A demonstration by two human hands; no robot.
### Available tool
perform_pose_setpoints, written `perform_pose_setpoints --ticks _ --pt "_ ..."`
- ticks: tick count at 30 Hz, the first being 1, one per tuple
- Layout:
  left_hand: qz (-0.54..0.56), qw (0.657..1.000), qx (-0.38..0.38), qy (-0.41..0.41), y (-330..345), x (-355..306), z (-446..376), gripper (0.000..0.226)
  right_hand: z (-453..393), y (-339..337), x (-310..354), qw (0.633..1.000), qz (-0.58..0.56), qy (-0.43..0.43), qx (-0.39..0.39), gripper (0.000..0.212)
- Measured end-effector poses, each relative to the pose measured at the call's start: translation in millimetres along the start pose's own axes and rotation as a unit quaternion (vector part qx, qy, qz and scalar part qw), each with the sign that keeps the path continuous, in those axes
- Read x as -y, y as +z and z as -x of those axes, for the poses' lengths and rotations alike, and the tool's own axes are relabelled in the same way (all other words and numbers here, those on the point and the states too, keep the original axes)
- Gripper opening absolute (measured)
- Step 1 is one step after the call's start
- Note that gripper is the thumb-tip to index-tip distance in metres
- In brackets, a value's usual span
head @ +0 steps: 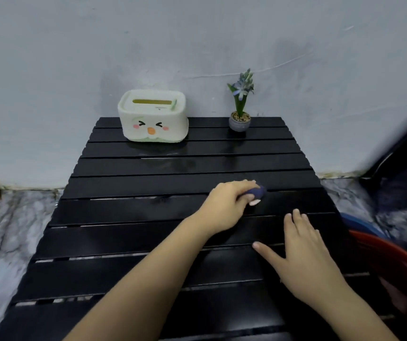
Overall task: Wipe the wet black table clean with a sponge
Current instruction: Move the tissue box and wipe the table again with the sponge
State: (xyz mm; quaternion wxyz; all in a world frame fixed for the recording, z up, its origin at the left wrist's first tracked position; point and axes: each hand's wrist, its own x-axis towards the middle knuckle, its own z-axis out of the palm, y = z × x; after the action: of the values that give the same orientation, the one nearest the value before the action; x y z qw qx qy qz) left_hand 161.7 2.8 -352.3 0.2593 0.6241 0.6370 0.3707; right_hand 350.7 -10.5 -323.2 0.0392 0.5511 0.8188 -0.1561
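A black slatted table (128, 237) fills the middle of the view, its far slats shiny with water. My left hand (227, 203) is closed around a dark blue sponge (256, 192) and presses it onto a slat right of centre; only the sponge's front end shows past my fingers. My right hand (300, 249) lies flat on the table nearer to me, fingers spread, holding nothing.
A white tissue box (153, 119) with a cartoon face and a small potted plant (240, 114) stand at the table's far edge against the wall. A red basin (399, 271) sits off the right side, a blue one (359, 225) behind it. Marbled floor surrounds the table.
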Motion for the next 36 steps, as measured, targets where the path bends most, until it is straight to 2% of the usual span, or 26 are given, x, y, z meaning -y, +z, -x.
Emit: perform_pose_setpoints --ticks 2,4,6,8,10,11,13,15,18,21,24,27,29,31,33,36 --pt "0.046 0.997 0.053 0.021 1.4 -8.3 16.3 0.032 17.3 -0.6 -10.7 1.000 0.013 0.007 0.004 0.103" --pt "0.113 0.991 0.071 0.014 -9.2 -10.7 27.6 0.031 32.1 -2.3 -20.7 1.000 0.011 0.008 0.008 0.104" --pt "0.172 0.985 0.001 -0.026 -31.9 -4.5 34.4 0.031 42.7 -3.7 -32.1 1.000 0.004 0.015 0.006 0.106" --pt "0.171 0.973 -0.131 -0.080 -66.7 12.5 44.7 0.032 51.2 -3.9 -43.3 1.000 -0.006 0.025 -0.006 0.107" --pt "0.079 0.962 -0.230 -0.121 -104.3 37.3 62.0 0.037 61.1 -2.7 -52.8 0.999 -0.015 0.034 -0.020 0.106" --pt "0.013 0.961 -0.239 -0.142 -117.9 51.1 71.6 0.042 66.4 -1.1 -57.4 0.999 -0.016 0.036 -0.023 0.105" --pt "-0.132 0.955 -0.186 -0.187 -129.6 72.4 83.8 0.048 75.5 2.1 -65.5 0.999 -0.014 0.034 -0.029 0.103" --pt "-0.239 0.940 -0.144 -0.197 -121.6 81.1 83.0 0.047 81.6 4.0 -73.5 0.998 -0.020 0.036 -0.036 0.101" --pt "-0.281 0.937 -0.123 -0.169 -97.0 69.3 75.8 0.046 89.9 0.9 -85.3 0.995 -0.034 0.083 -0.040 0.098" --pt "-0.251 0.954 -0.114 -0.115 -53.2 43.1 79.1 0.048 98.7 -0.2 -93.2 0.990 -0.056 0.130 -0.020 0.090" --pt "-0.205 0.972 -0.106 -0.051 11.0 -5.2 78.9 0.049 102.7 3.4 -95.3 0.990 -0.057 0.126 -0.026 0.088" --pt "-0.175 0.982 -0.068 0.026 67.8 -51.1 75.0 0.050 100.8 4.2 -98.1 0.990 -0.059 0.127 -0.022 0.087" --pt "-0.116 0.991 -0.029 0.058 87.1 -75.1 73.1 0.048 100.5 3.0 -102.1 0.990 -0.076 0.121 -0.013 0.088" --pt "0.000 1.000 -0.004 0.028 85.6 -91.1 71.7 0.042 103.2 0.5 -107.8 0.988 -0.105 0.110 -0.003 0.090" --pt "0.083 0.995 -0.044 -0.032 67.0 -95.7 73.8 0.039 109.7 -3.4 -115.2 0.985 -0.139 0.103 -0.005 0.096" --pt "0.034 0.983 -0.159 -0.086 18.2 -83.0 99.2 0.040 123.5 -3.8 -129.4 0.981 -0.168 0.097 -0.018 0.105"
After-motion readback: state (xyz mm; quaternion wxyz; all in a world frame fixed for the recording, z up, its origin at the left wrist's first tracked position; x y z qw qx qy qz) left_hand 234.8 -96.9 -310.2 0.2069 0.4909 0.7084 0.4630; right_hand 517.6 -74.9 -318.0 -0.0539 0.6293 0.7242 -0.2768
